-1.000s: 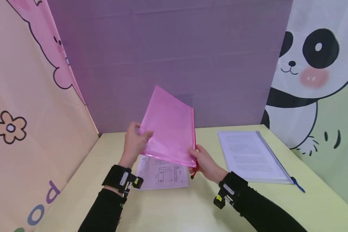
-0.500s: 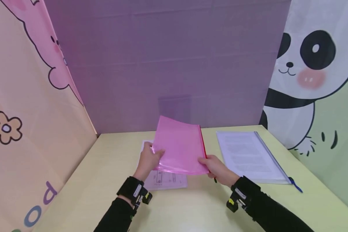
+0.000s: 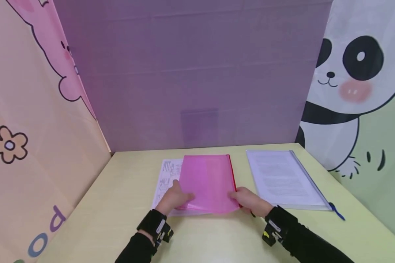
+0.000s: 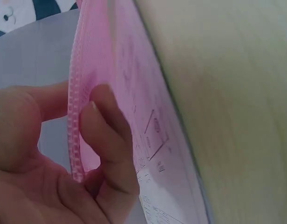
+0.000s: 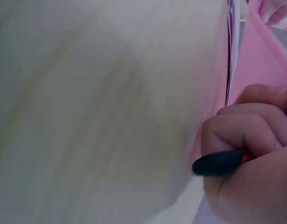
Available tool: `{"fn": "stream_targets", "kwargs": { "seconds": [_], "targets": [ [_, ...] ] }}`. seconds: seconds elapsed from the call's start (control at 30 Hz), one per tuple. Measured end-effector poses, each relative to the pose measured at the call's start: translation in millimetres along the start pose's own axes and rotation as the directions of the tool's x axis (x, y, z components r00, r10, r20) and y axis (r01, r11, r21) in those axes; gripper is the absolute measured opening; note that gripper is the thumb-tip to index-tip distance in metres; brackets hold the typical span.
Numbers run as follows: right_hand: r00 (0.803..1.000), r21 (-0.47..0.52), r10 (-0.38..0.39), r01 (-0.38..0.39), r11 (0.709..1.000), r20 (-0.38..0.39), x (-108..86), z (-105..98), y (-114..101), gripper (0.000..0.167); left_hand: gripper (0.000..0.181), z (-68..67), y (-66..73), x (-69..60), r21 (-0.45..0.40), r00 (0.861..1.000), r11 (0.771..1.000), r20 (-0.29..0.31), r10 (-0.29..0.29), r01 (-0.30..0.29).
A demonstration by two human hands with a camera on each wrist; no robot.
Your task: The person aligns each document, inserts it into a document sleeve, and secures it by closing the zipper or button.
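Note:
A pink translucent zip document pouch with a red zip along its right side lies low over the printed sheets, covering most of them. My left hand pinches its near left corner, thumb on top. In the left wrist view the pouch's ribbed edge runs between thumb and fingers, close above the drawing. With curled fingers, my right hand grips the near right corner by the zip. A dark-tipped zip pull sticks out beside those fingers in the right wrist view.
To the right on the pale table lies a clear zip document pouch with printed pages inside and a blue pull tab. A purple cloth backdrop stands behind the table, with patterned cloth panels at both sides.
Both hands have lowered the pink pouch from a raised, tilted position nearly flat onto the sheets, moving somewhat right and nearer. Both still hold its near corners. The clear pouch has stayed put.

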State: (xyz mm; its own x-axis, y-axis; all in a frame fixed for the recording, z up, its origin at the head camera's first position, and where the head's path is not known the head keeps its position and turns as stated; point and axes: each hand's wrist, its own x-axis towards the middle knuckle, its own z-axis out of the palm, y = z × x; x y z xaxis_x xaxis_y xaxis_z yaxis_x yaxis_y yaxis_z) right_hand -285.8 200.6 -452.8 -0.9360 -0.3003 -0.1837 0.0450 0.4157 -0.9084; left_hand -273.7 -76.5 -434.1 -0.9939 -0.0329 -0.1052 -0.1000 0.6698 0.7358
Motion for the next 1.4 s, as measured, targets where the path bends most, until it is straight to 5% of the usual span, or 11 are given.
{"fn": "stream_targets", "kwargs": {
  "seconds": [0.13,0.33,0.5,0.67,1.17,1.3,1.4],
  "targets": [
    [1.0,-0.099,0.021,-0.021,0.995,0.002,-2.5,3,0,0.03,0.098,3.6,-1.2,-6.5,0.097,0.999,0.995,-0.009,0.04,-0.039],
    [0.999,-0.217,0.045,-0.038,0.975,0.028,-9.6,-2,-4,0.037,0.07,7.9,0.2,-15.5,0.247,0.998,0.967,-0.007,0.061,-0.057],
    [0.99,-0.303,0.104,-0.07,0.951,0.099,-17.5,-9,-9,0.038,0.048,10.1,2.7,-22.0,0.328,0.997,0.943,-0.043,0.069,-0.051],
    [0.964,-0.387,0.15,-0.056,0.92,0.218,-25.6,-17,-9,0.038,0.046,11.3,5.2,-24.9,0.385,0.994,0.922,-0.088,0.071,-0.032],
    [0.918,-0.433,0.066,0.121,0.893,0.391,-39.5,-30,-11,0.02,0.052,8.9,18.9,-40.1,0.667,0.996,0.745,-0.047,0.075,-0.025],
    [0.902,-0.484,-0.036,0.264,0.834,0.431,-43.4,-29,-10,0.026,0.052,9.9,21.2,-42.8,0.724,0.994,0.689,-0.057,0.095,-0.024],
    [0.897,-0.572,-0.111,0.363,0.736,0.427,-46.8,-22,-11,0.031,0.046,13.7,25.5,-44.3,0.724,0.99,0.686,-0.025,0.137,-0.077]
  ]
}}
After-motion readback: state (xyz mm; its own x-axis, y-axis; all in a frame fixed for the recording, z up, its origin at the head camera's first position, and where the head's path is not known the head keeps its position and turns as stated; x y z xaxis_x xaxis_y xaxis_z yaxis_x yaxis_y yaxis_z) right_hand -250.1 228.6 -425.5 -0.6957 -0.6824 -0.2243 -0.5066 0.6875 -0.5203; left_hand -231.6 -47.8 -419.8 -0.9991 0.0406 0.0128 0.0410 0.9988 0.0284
